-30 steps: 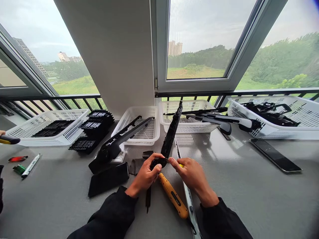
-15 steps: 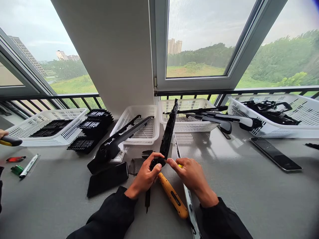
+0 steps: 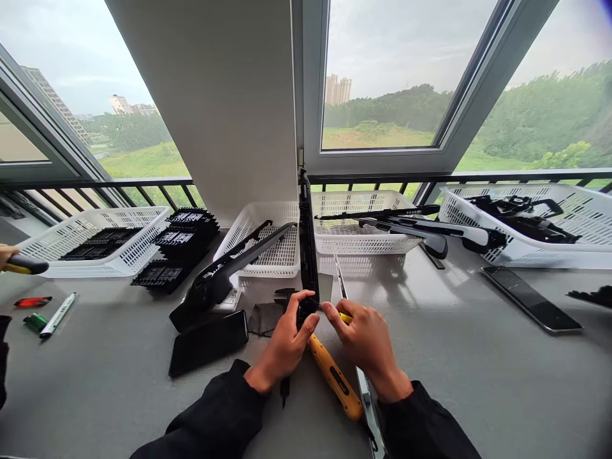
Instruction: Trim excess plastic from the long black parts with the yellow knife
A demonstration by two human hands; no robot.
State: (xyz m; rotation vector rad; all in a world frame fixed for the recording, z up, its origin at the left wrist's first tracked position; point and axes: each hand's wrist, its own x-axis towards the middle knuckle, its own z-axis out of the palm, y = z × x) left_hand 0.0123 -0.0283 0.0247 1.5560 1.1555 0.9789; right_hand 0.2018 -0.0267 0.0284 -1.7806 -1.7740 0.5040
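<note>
A long black plastic part (image 3: 308, 248) stands nearly upright in the picture, with my left hand (image 3: 287, 335) gripping its lower end. Close on the right, my right hand (image 3: 366, 335) is closed around a small yellow-handled tool (image 3: 345, 317), its tip at the part's lower end beside my left thumb. The tool is mostly hidden by my fingers. Below both hands lies an orange-yellow power screwdriver (image 3: 335, 377) on the grey table (image 3: 430, 357). A metal strip (image 3: 369, 408) runs under my right wrist.
White baskets (image 3: 268, 271) line the back, several holding black parts. Black arm-like pieces (image 3: 220, 280) and a phone (image 3: 208, 344) lie left, another phone (image 3: 530, 299) right. A marker (image 3: 58, 315) is at far left, near another person's hand (image 3: 6, 255) holding a tool.
The black part's far end has swung left, so it now points more straight ahead. My hands stay together at its lower end. The other person's hand has shifted slightly.
</note>
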